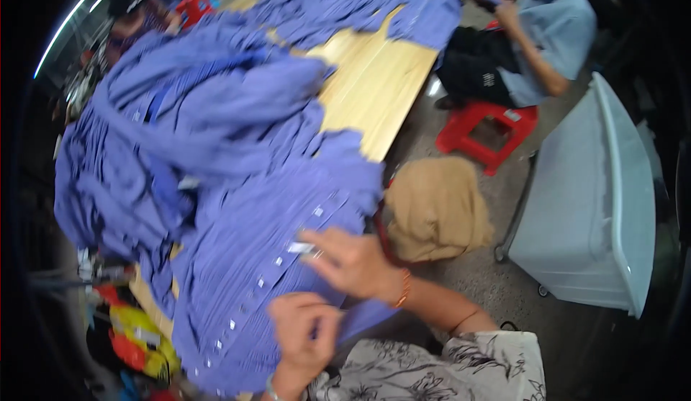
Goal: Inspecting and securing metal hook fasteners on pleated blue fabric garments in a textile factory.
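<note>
Past my white floral-printed sleeve (497, 361), left hand (306, 329) curled, right hand (353, 260) half-curled, holds unclear: probably tagging pleated violet-blue fabric (281, 203); next requires precise pinching.

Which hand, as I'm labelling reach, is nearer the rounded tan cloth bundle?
Right. The right hand is over the pleated purple fabric, left of the bundle; the left hand is farther left and lower in view.
</note>
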`<act>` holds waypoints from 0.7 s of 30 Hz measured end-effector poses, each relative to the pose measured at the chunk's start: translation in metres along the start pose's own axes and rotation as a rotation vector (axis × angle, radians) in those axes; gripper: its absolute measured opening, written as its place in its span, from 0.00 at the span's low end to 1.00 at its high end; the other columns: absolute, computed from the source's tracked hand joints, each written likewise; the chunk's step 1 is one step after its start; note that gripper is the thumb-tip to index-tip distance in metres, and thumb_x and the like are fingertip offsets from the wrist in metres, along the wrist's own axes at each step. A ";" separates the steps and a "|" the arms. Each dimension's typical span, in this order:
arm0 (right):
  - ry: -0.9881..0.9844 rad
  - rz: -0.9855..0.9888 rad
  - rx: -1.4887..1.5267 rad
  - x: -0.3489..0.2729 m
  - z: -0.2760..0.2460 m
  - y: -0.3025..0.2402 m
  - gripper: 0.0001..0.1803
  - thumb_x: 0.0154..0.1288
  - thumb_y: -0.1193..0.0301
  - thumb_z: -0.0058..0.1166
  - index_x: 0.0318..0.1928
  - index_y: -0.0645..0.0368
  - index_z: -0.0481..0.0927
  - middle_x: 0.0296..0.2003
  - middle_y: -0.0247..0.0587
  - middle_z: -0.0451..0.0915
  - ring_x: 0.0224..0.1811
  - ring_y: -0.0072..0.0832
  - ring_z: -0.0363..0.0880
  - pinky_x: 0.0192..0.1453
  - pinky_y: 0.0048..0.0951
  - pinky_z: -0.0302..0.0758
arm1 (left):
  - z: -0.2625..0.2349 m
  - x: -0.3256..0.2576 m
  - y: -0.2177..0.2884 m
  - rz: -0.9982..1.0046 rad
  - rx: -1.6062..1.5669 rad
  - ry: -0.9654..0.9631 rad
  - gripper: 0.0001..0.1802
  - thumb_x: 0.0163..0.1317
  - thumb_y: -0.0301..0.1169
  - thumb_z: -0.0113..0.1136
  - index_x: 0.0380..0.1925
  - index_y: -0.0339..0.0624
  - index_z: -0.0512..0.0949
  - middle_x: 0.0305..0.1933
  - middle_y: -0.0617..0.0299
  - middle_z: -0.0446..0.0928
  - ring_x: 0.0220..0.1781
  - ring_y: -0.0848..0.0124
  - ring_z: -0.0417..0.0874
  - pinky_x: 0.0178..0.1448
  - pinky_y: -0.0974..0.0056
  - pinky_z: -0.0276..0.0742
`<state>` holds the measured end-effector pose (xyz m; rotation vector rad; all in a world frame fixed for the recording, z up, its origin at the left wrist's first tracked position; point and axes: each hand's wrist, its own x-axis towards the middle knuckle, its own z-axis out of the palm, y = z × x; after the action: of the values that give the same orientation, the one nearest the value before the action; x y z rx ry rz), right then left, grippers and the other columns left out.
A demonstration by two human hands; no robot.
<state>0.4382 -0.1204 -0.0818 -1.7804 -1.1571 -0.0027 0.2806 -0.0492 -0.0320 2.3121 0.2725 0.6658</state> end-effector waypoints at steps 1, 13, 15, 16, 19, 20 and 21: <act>0.067 0.003 0.050 0.003 -0.008 0.005 0.20 0.62 0.68 0.67 0.54 0.55 0.82 0.36 0.43 0.83 0.30 0.39 0.82 0.32 0.33 0.79 | 0.003 0.001 0.004 0.087 -0.147 -0.169 0.08 0.52 0.27 0.72 0.29 0.46 0.80 0.38 0.61 0.79 0.40 0.60 0.78 0.48 0.57 0.69; 0.067 0.220 0.123 -0.021 -0.024 0.045 0.20 0.63 0.71 0.65 0.55 0.59 0.81 0.30 0.43 0.78 0.26 0.32 0.78 0.32 0.31 0.74 | -0.001 0.043 -0.027 -0.016 0.378 0.166 0.12 0.52 0.24 0.72 0.32 0.40 0.77 0.35 0.56 0.77 0.37 0.56 0.76 0.43 0.56 0.69; 0.054 0.213 0.128 -0.019 -0.022 0.043 0.20 0.63 0.71 0.65 0.56 0.59 0.81 0.29 0.43 0.78 0.26 0.32 0.79 0.31 0.31 0.75 | 0.003 0.055 -0.037 -0.066 0.434 0.131 0.12 0.52 0.25 0.72 0.35 0.40 0.78 0.38 0.55 0.76 0.41 0.56 0.74 0.46 0.55 0.68; 0.042 0.205 0.125 -0.018 -0.021 0.042 0.20 0.63 0.70 0.65 0.56 0.59 0.81 0.29 0.43 0.78 0.26 0.32 0.79 0.31 0.31 0.75 | 0.006 0.058 -0.043 -0.116 0.471 0.096 0.13 0.52 0.25 0.72 0.37 0.40 0.79 0.39 0.55 0.75 0.42 0.57 0.74 0.47 0.55 0.68; 0.020 0.200 0.144 -0.012 -0.019 0.039 0.20 0.63 0.70 0.65 0.56 0.58 0.81 0.29 0.42 0.79 0.27 0.33 0.80 0.31 0.31 0.75 | 0.013 0.061 -0.052 -0.169 0.535 0.042 0.14 0.52 0.25 0.71 0.40 0.40 0.81 0.39 0.56 0.73 0.44 0.57 0.73 0.49 0.54 0.67; 0.021 0.205 0.144 -0.012 -0.020 0.039 0.20 0.63 0.70 0.65 0.56 0.58 0.81 0.29 0.42 0.79 0.27 0.33 0.80 0.31 0.31 0.75 | 0.016 0.062 -0.053 -0.161 0.575 0.065 0.12 0.52 0.25 0.70 0.38 0.40 0.81 0.38 0.57 0.74 0.43 0.58 0.73 0.49 0.55 0.67; 0.015 0.195 0.139 -0.011 -0.020 0.040 0.20 0.63 0.70 0.65 0.56 0.58 0.81 0.29 0.42 0.79 0.27 0.33 0.81 0.31 0.31 0.76 | 0.019 0.062 -0.053 -0.153 0.616 0.089 0.11 0.52 0.24 0.69 0.36 0.40 0.81 0.38 0.57 0.74 0.41 0.59 0.73 0.48 0.56 0.67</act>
<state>0.4689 -0.1454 -0.1049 -1.7586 -0.9462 0.1759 0.3430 0.0014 -0.0562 2.8006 0.7801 0.6731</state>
